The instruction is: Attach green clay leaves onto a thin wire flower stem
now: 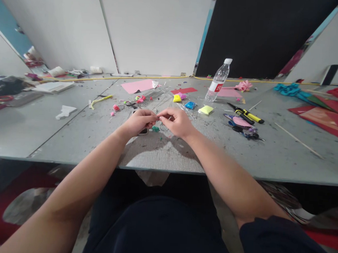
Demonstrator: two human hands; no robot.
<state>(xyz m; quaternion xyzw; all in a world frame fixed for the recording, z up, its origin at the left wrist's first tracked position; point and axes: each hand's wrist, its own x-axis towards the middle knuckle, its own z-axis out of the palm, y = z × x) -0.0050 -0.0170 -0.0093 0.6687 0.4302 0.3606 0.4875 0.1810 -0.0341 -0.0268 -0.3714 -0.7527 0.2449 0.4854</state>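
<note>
My left hand [139, 122] and my right hand [177, 121] meet over the grey table [81, 137], fingertips pinched together on something tiny that I cannot make out. A small green piece [156, 129] lies on the table just below the fingers. A dark flat object [143, 131] peeks out under my left hand. Small pink bits [140, 99] and thin wires lie just beyond the hands.
Past the hands lie yellow [177, 98], blue [190, 105] and light yellow [206, 110] clay packets, a water bottle [218, 81], pink paper [137, 86], a yellow-black tool [245, 114], scissors [245, 133] and a long thin stick [298, 140]. Red and teal paper sits far right.
</note>
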